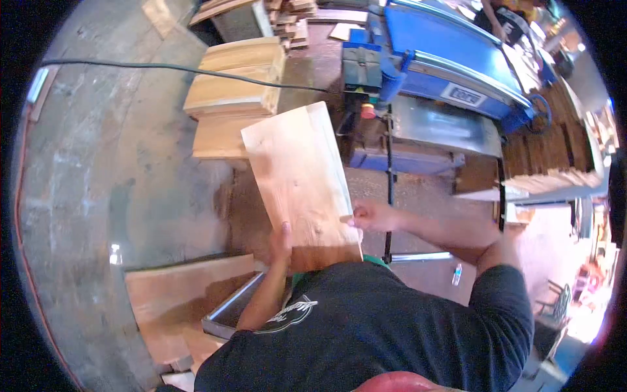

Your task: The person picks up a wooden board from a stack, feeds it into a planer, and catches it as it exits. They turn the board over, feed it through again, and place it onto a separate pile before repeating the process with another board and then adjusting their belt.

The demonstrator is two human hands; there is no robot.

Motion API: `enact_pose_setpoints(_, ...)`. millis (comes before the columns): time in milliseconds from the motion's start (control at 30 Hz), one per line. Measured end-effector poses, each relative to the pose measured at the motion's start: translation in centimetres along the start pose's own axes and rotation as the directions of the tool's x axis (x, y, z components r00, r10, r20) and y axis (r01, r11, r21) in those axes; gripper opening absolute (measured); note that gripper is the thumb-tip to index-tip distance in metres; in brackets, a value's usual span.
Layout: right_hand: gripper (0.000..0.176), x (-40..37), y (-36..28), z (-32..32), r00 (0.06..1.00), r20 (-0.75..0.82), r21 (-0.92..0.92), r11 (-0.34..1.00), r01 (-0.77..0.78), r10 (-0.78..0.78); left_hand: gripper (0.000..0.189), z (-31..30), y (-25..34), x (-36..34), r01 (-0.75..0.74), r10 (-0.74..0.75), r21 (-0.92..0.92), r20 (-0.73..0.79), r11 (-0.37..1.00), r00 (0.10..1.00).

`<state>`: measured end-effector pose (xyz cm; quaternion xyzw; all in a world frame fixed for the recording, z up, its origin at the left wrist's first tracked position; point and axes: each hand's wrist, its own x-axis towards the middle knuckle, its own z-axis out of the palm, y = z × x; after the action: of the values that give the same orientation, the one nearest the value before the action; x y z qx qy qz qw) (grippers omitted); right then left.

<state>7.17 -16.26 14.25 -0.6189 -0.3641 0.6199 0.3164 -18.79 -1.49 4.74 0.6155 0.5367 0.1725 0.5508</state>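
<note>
A wide, light-coloured wooden board (297,173) is held in front of my body, tilted a little to the left at its far end. My left hand (281,243) grips its left edge near the close end, thumb on the upper face. On the opposite long edge, my right hand (372,215) has its fingers bent, with the thumb and fingertips at the board. The fingers under the board are hidden. A few small knots mark the wood.
A stack of boards (238,72) stands beyond the held one, with a black cable (176,68) running across it. To the right is a blue machine (450,72) with a red button (368,111). More stacked boards (545,153) and another person (506,23) are farther right.
</note>
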Motion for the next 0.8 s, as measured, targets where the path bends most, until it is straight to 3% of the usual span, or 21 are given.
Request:
enact_pose_setpoints(33,0.071,-0.6,-0.8,-0.7,0.992,-0.056,-0.075,0.991,-0.114,0.110,0.044,0.3,1.4,-0.5,-0.021,0.021,0.121,-0.003,0.992,1.000)
enact_pose_setpoints(67,0.065,-1.1,-1.1,-1.5,0.969,-0.120,-0.137,0.963,-0.232,0.217,0.044,1.0,0.7,-0.2,-0.037,0.033,0.122,0.037,0.992,0.999)
enact_pose_setpoints(100,0.065,-1.5,-0.7,-2.3,0.962,-0.151,-0.115,0.962,-0.247,0.229,0.041,1.7,-0.4,0.0,-0.158,0.164,-0.072,0.089,0.985,0.982)
enact_pose_setpoints(133,0.063,-1.6,-0.2,-3.3,0.970,-0.223,-0.045,0.993,-0.110,0.098,0.039,2.4,-1.2,0.4,-0.260,0.298,-0.272,0.112,0.927,0.948)
enact_pose_setpoints(167,0.061,-2.3,0.1,-3.9,0.952,-0.303,0.011,0.999,0.036,-0.031,0.039,2.7,-0.5,0.2,-0.264,0.312,-0.277,0.145,0.924,0.939)
enact_pose_setpoints(200,0.061,-3.6,-0.7,-3.8,0.942,-0.336,0.025,0.999,0.032,-0.021,0.036,2.7,0.8,-0.5,-0.283,0.328,-0.227,0.189,0.932,0.926)
enact_pose_setpoints(267,0.055,-6.4,-2.5,-3.9,0.832,-0.547,0.190,0.954,0.233,-0.094,0.034,3.4,2.5,-1.3,-0.322,0.360,-0.181,0.249,0.929,0.899)
enact_pose_setpoints(333,0.052,-8.5,-1.4,-4.0,0.834,-0.551,0.273,0.942,0.195,-0.014,0.034,4.3,3.6,-1.8,-0.363,0.372,-0.091,0.318,0.927,0.872)
enact_pose_setpoints(400,0.051,-9.5,1.9,-4.4,0.710,-0.679,0.227,0.866,0.446,-0.187,0.035,6.4,3.2,-1.4,-0.396,0.414,-0.125,0.348,0.909,0.841)
enact_pose_setpoints(567,0.047,-13.3,9.7,-8.1,0.599,-0.787,0.225,0.835,0.502,-0.148,0.039,13.3,6.5,-4.0,-0.450,0.436,-0.073,0.419,0.890,0.796)
enact_pose_setpoints(633,0.043,-16.6,12.0,-9.1,0.507,-0.859,0.290,0.755,0.589,-0.065,0.043,17.3,8.1,-6.3,-0.423,0.328,0.121,0.455,0.898,0.828)
enact_pose_setpoints(667,0.043,-17.9,13.2,-10.7,0.496,-0.866,0.288,0.749,0.596,-0.062,0.043,19.2,8.2,-6.9,-0.433,0.333,0.123,0.465,0.893,0.820)
enact_pose_setpoints(733,0.040,-20.6,15.7,-13.3,0.459,-0.888,0.406,0.510,0.758,0.026,0.048,22.4,8.5,-8.0,-0.500,0.381,0.126,0.497,0.857,0.779)
enact_pose_setpoints(800,0.034,-24.9,15.5,-18.2,0.390,-0.920,0.365,0.431,0.825,0.031,0.050,25.1,9.3,-9.4,-0.511,0.376,0.128,0.532,0.850,0.759)
